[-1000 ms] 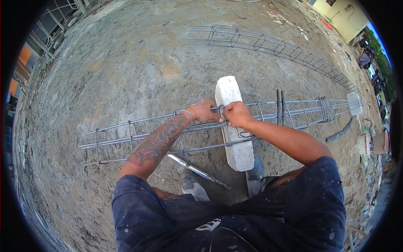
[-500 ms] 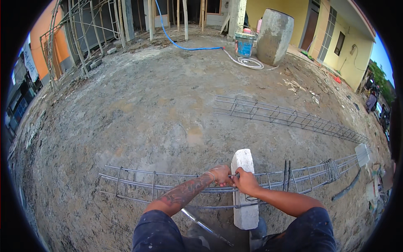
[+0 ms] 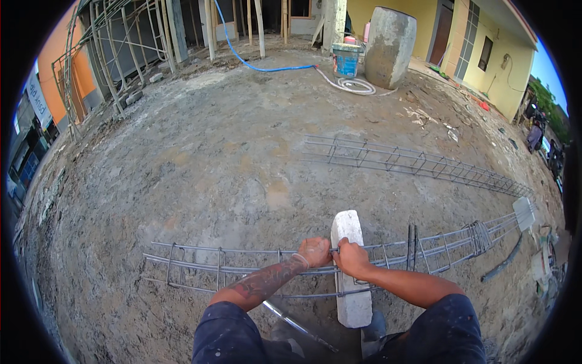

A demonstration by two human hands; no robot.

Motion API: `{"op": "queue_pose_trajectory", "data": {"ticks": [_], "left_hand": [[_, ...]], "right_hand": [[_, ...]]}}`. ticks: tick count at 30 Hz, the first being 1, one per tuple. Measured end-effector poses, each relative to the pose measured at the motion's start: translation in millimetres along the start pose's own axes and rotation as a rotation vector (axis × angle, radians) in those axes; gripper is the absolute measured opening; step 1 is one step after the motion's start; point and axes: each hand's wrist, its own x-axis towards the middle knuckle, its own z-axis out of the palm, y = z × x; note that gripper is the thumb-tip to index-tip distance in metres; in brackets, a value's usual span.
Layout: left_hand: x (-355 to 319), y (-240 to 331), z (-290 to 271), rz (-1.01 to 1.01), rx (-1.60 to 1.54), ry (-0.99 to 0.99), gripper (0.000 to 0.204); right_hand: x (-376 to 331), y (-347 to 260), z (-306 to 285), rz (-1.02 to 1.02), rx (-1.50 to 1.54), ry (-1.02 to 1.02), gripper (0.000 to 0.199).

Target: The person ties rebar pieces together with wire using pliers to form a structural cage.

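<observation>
A long rebar cage (image 3: 200, 267) of grey bars and square stirrups lies across the ground in front of me, resting on a white block (image 3: 353, 312). My left hand (image 3: 314, 252) is closed around its far top bar, just left of the block. Beside it, my right hand (image 3: 352, 257) pinches the same bar over the block, thumb raised. The fingers hide the exact spot where they grip. To the right, dark stirrups (image 3: 413, 246) stand upright on the cage, and several more stirrups are bunched (image 3: 480, 238) near its right end.
A second rebar cage (image 3: 418, 162) lies farther off on the muddy ground. A metal rod or tube (image 3: 297, 325) lies by my feet. Behind are a blue bucket (image 3: 346, 64), a concrete cylinder (image 3: 391, 48), a coiled hose (image 3: 350, 87) and bamboo poles (image 3: 260, 27). A pale plate (image 3: 524, 213) is at the right.
My left hand has turned and drawn slightly back and left, so a small gap now shows between the two hands. My right hand stays on the bar. The view has shifted a little.
</observation>
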Motion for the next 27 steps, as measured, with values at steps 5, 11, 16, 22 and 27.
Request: {"op": "queue_pose_trajectory", "data": {"ticks": [5, 11, 16, 22, 27], "left_hand": [[34.6, -28.4, -21.9, -0.306, -0.737, -0.735, 0.024], [43.5, -24.9, -31.5, -0.374, -1.07, -0.541, 0.02], [31.9, -24.5, -9.2, -0.207, -1.037, -0.293, 0.014], [28.3, -16.1, -15.3, -0.256, -1.164, -0.198, 0.017], [35.7, -13.9, -15.9, -0.439, -1.151, -0.216, 0.019]], "right_hand": [[9.9, -6.3, -1.8, -0.048, 0.01, 0.074, 0.032], [7.8, -3.4, -9.2, 0.016, 0.092, 0.035, 0.043], [-0.5, 8.1, -4.9, 0.025, 0.185, -0.014, 0.045], [-1.1, 10.5, -15.2, -0.031, 0.141, -0.055, 0.046], [0.6, -14.3, -19.4, 0.035, -0.022, -0.006, 0.042]]}}
